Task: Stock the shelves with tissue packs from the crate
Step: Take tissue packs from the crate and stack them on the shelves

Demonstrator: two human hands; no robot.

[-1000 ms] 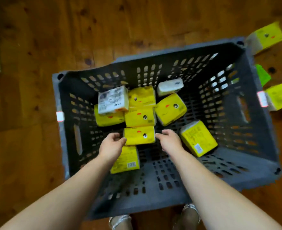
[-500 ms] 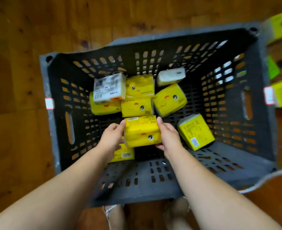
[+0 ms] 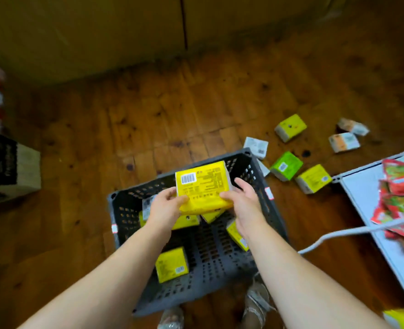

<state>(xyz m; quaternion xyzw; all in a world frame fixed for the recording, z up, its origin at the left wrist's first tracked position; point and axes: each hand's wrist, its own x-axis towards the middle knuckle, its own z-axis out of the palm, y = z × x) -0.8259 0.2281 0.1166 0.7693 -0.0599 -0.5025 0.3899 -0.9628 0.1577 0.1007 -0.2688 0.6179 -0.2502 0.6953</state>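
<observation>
A yellow tissue pack point(image 3: 202, 185) is held up above the grey slotted crate point(image 3: 125, 200), its barcode side facing me. My left hand point(image 3: 165, 207) grips its lower left edge and my right hand point(image 3: 241, 205) grips its lower right edge. Several more yellow packs lie in the crate, one near the front point(image 3: 171, 264), one at the right wall point(image 3: 236, 235), others partly hidden under my hands. A white shelf point(image 3: 362, 193) stands at the right.
Loose packs lie on the wooden floor right of the crate: yellow point(image 3: 290, 127), green point(image 3: 286, 166), yellow point(image 3: 313, 178), white ones point(image 3: 344, 142). Red snack bags point(image 3: 402, 198) lie on the shelf. A white cable point(image 3: 353, 231) crosses at right. A dark box point(image 3: 6, 167) sits at left.
Both hands have lifted the yellow pack out of the crate and turned its barcode side up. The view has tilted up and right, showing the floor packs and the shelf.
</observation>
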